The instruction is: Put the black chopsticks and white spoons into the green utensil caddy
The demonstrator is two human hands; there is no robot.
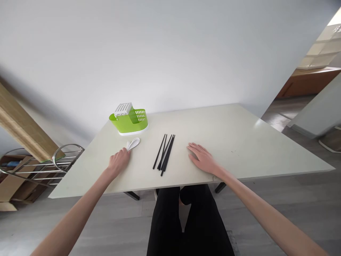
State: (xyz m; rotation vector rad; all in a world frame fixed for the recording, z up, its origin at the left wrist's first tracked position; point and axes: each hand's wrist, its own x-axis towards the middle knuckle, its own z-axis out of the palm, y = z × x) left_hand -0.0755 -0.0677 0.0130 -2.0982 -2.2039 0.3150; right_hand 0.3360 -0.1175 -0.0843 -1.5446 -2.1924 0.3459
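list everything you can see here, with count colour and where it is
table: one, off-white, fills the middle, against the wall
caddy: one, green with a white insert and base, far left part of the table
spoon: one as far as can be told, white, just in front of the caddy
chopsticks: a bunch, exact count unclear, black, lying near the table's front edge between the hands
rack: one, metal, on the floor left of the table
boxes: a few, brown cardboard, under and behind the rack
trousers: black, the person's legs below the table edge
left hand: curled over the spoon's handle
right hand: flat, palm down on the table, right of the chopsticks
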